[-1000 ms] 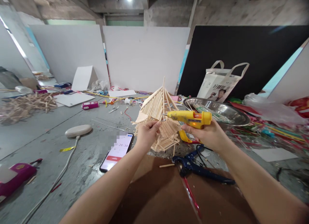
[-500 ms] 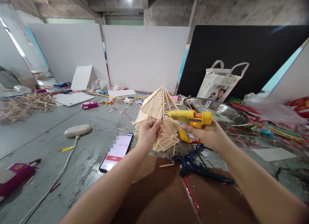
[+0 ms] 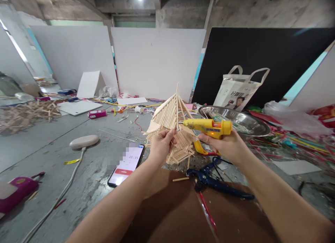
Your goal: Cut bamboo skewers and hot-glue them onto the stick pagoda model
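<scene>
A yellow hot glue gun [image 3: 206, 127] is in my right hand [image 3: 227, 145], fingers wrapped round its grip, an orange light glowing on its side. Its nozzle points left, close above the fingertips of my left hand [image 3: 161, 147]. Those fingers are pinched together; a small pale bit shows at their tips, too small to name. Just behind both hands stands a model house of thin wooden sticks [image 3: 166, 112] with a steep pointed roof. My left hand and the glue gun hide part of it. Below it, more sticks form a low layered part [image 3: 180, 155].
Blue cutters [image 3: 220, 185] and a red tube [image 3: 206, 211] lie nearest me on a brown surface. To the left are a phone [image 3: 127, 166] and a white corded device [image 3: 84, 141]. At right stand a metal bowl [image 3: 258, 129] and a white bag [image 3: 232, 91].
The glue gun and my right hand have shifted slightly right, drawing the nozzle a little away from my left fingertips. My left hand stays pinched in place. The phone's timer has advanced one second.
</scene>
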Demonstrator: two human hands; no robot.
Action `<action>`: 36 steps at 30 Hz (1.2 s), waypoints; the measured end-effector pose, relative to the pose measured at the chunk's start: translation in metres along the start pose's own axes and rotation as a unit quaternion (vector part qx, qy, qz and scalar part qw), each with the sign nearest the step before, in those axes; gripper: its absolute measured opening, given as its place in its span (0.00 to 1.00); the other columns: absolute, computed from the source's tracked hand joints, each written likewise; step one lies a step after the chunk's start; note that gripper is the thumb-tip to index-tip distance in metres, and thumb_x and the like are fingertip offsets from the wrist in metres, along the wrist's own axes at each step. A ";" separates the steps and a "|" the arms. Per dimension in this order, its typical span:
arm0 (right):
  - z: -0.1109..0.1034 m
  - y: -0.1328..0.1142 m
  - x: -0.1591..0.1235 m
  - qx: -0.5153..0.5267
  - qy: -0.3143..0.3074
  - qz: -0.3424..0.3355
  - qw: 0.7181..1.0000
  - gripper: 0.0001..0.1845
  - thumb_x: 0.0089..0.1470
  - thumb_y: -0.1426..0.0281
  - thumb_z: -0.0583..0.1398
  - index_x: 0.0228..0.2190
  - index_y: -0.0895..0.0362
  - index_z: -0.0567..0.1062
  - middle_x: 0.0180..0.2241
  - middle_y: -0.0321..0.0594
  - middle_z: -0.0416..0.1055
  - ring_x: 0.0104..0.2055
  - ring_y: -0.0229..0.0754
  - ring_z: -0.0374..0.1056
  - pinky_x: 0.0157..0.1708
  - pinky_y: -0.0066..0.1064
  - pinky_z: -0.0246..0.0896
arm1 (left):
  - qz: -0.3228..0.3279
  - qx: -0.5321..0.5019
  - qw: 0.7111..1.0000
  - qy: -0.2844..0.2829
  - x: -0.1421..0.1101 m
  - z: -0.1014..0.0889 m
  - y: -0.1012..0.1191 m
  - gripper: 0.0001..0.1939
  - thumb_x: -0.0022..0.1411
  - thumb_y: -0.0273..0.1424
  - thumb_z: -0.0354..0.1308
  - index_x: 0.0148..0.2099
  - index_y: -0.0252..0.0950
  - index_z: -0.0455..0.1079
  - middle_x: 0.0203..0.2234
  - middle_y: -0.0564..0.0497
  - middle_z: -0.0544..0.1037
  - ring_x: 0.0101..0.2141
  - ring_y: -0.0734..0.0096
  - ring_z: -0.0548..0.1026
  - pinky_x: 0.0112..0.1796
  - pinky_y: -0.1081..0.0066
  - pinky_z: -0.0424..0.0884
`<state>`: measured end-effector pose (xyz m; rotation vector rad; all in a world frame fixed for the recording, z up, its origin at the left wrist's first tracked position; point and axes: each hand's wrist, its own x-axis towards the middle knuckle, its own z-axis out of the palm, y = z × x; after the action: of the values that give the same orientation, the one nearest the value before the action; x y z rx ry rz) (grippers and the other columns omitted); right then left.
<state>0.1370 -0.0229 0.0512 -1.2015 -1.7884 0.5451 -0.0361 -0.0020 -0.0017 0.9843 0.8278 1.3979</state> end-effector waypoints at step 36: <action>0.006 -0.004 0.002 -0.001 -0.009 0.015 1.000 0.15 0.40 0.63 0.61 0.32 0.58 0.74 0.29 0.39 0.73 0.34 0.45 0.69 0.28 0.33 0.68 | 0.031 0.026 0.999 0.002 0.006 -0.002 -0.003 0.13 0.48 0.38 0.57 0.23 0.32 0.62 0.10 0.60 0.62 0.08 0.87 0.54 0.10 0.81 0.45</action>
<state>0.1302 -0.0223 0.0518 -1.2300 -1.7903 0.5726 -0.0368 0.0040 -0.0046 1.0546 0.8469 1.4370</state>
